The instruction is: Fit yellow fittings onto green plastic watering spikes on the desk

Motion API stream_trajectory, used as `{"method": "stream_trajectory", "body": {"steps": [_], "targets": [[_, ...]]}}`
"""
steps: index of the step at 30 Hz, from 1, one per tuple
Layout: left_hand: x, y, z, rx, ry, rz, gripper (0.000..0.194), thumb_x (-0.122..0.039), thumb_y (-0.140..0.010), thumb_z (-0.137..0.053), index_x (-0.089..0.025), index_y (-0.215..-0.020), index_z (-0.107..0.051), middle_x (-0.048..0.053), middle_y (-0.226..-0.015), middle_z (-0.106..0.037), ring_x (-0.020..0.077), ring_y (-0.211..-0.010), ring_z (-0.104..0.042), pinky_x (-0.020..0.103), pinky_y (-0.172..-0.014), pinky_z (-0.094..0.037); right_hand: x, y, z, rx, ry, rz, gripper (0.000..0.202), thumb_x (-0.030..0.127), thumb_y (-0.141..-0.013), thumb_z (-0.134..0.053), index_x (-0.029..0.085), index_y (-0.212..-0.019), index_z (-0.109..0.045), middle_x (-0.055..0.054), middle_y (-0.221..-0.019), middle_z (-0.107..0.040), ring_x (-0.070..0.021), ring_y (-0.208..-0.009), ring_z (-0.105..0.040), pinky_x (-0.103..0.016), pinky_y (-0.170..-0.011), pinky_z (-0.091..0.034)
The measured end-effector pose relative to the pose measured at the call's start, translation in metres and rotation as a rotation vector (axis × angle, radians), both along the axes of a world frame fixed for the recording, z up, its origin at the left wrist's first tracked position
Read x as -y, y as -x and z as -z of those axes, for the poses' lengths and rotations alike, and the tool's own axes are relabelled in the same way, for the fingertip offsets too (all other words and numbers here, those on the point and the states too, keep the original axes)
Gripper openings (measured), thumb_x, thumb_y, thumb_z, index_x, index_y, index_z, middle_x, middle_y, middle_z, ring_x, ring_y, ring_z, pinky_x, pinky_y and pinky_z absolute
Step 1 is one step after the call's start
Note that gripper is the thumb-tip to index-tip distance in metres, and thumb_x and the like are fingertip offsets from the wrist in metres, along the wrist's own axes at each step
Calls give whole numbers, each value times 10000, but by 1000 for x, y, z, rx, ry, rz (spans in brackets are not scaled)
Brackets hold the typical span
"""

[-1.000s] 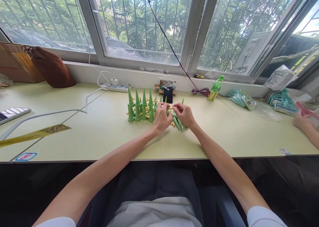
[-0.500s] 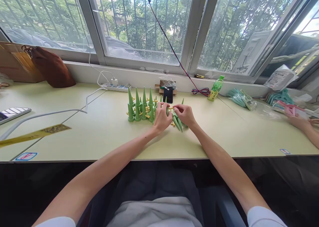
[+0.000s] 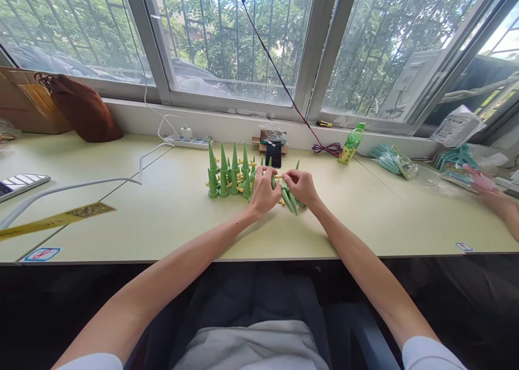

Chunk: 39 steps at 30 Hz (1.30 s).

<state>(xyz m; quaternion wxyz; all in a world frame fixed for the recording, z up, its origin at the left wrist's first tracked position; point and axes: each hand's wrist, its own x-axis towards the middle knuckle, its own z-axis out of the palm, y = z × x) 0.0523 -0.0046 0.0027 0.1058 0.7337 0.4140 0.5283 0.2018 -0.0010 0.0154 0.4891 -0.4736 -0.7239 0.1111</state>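
A black rectangular phone lies towards the back of the pale yellow tabletop, and both bare hands work just in front of it. The left hand, in front of the phone and slightly to its left, has its fingers curled closed around a tapered green cone, which they mostly hide. The right hand, in front of the phone and to its right, has thumb and forefinger pinched together on a small yellow piece, which bridges the gap to the left hand. Whether this piece sits inside the held cone I cannot tell.

To the left of the phone and nearer the person, upright green cones with wide round bases stand in close rows, small yellow pieces jutting from their sides. In front of the phone and to its right, below the right hand, loose green cones lie on their sides.

Right of the phone are a coiled dark red-and-blue cable and a green-capped plastic drink bottle. Far right of it, a co-worker's hand is at a blurred pink item.
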Motion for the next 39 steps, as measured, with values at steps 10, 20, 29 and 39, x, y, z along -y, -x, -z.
{"method": "stream_trajectory", "body": {"steps": [10,20,29,39], "targets": [[1,0,-1,-9,18,-9,197,-73,-801,-569,-176,-969,-552,98,-1082,-523,181,-883,-594,325,-784,-514,2,1,0,-9,12,-18,317,399,-865,-529,164,-704,-666,-5,-564,-544,-130,-543,-441,-265,-559,-368],[1,1,-1,-20,15,-2,182,-74,-810,-562,-177,-960,-552,88,-1060,-523,179,-879,-596,329,-802,-513,2,-1,-3,-47,83,-74,361,466,-855,-555,168,-674,-646,3,-491,-526,-132,-494,-458,-267,-520,-381],[1,1,-1,-19,29,13,186,-77,-812,-561,-185,-963,-548,86,-1071,-519,172,-854,-596,324,-776,-514,2,-2,-3,-141,147,-129,439,555,-850,-576,191,-605,-573,8,-464,-514,-124,-436,-459,-263,-470,-371],[1,1,-1,-27,30,17,192,-69,-803,-561,-183,-956,-545,83,-1054,-524,175,-867,-596,322,-773,-514,0,-2,-2,-203,188,-164,494,627,-825,-595,200,-581,-540,13,-456,-494,-116,-407,-437,-262,-429,-346]]}}
